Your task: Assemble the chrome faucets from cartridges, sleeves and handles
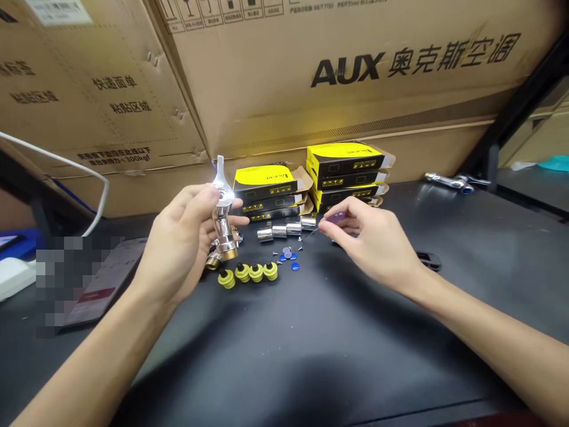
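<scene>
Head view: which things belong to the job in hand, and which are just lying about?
Likely the job:
- chrome faucet, in left hand
- purple-handled tool, in right hand
- yellow black-stemmed pieces
- chrome sleeves
- blue discs

Seemingly just about:
- white cable
- AUX carton
- dark flat panel

- Bright overall; glare on the faucet
- Soft shadows on the near table
- Yellow glow on the carton
- Wide-angle stretch near edges
- Left side partly pixelated

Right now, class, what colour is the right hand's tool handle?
The tool handle is purple, seen in the head view.
</scene>
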Motion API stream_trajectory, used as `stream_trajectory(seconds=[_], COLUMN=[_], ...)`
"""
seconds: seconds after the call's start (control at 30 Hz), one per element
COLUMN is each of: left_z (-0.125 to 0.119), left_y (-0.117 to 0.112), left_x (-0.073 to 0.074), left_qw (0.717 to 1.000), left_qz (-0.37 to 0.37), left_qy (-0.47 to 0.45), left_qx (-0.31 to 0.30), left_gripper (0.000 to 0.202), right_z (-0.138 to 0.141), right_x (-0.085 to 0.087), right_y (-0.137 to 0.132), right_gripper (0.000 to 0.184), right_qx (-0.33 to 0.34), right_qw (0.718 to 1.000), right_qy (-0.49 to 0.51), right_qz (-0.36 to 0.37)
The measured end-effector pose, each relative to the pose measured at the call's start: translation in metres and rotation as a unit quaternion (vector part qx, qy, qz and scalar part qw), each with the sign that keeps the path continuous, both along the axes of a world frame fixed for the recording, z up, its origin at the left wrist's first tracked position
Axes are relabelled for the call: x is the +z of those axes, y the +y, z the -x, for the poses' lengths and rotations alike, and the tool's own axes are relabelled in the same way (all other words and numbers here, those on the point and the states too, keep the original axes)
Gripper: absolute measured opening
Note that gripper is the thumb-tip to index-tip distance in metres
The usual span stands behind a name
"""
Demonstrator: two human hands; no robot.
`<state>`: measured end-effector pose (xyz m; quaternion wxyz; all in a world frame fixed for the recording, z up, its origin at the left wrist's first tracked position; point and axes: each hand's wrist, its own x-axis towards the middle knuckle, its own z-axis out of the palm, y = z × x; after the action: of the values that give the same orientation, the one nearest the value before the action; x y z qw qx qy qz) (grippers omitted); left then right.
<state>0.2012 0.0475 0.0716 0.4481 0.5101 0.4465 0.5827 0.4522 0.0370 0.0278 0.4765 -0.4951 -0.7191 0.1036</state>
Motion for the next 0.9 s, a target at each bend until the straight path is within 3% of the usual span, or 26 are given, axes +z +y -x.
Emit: stream_trajectory(seconds=[0.33, 0.6, 0.8, 0.9], left_z=[-0.001, -0.004, -0.011, -0.010], left_y=[0.001, 0.000, 0.002, 0.004], left_x=[-0.005, -0.008, -0.015, -0.020], left_qw=[1.000, 0.996, 0.997, 0.997], left_qz=[-0.027, -0.065, -0.060, -0.068], left_qy=[-0.009, -0.043, -0.041, 0.003], left_qx=[-0.004, -0.047, -0.039, -0.028], left_gripper=[0.027, 0.017, 0.023, 0.028], right_z=[-0.001, -0.001, -0.002, 0.000], right_x=[0.000, 0.001, 0.000, 0.000], right_y=[0.001, -0.001, 0.001, 0.000], right_gripper=[0.008, 0.007, 0.007, 0.007], right_qx=[-0.005, -0.001, 0.003, 0.008], right_qw=[1.000, 1.000, 1.000, 1.000], right_qy=[0.004, 0.021, 0.005, 0.010], right_qz=[0.003, -0.001, 0.007, 0.008])
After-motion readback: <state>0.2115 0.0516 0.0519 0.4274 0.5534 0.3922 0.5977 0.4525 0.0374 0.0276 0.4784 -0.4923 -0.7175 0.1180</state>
